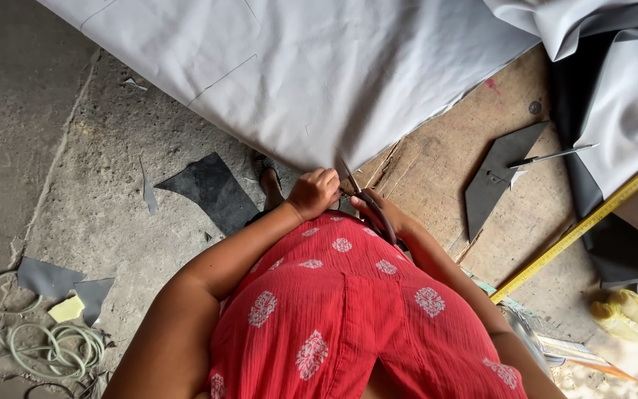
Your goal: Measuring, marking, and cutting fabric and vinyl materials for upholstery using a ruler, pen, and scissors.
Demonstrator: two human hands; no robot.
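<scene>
Grey sheet material (311, 74) is spread across the upper half of the view, from ten o'clock to two o'clock, draped over a worn wooden board (444, 162) and hanging towards the concrete floor (90, 192); faint marked lines are seen on its surface, and its lower edge ends at centre. Left hand (313, 193) is curled closed, fingers (326, 177) pinched on that lower edge just beside the blades. Right hand (378, 210) is wrapped shut around the handles of dark scissors (359, 193), blades pointed to twelve o'clock and met with the sheet's edge. A yellow measuring stick (585, 225) lies at three o'clock. A dark offcut (212, 188) lies at nine o'clock, a pen (555, 155) at two o'clock.
</scene>
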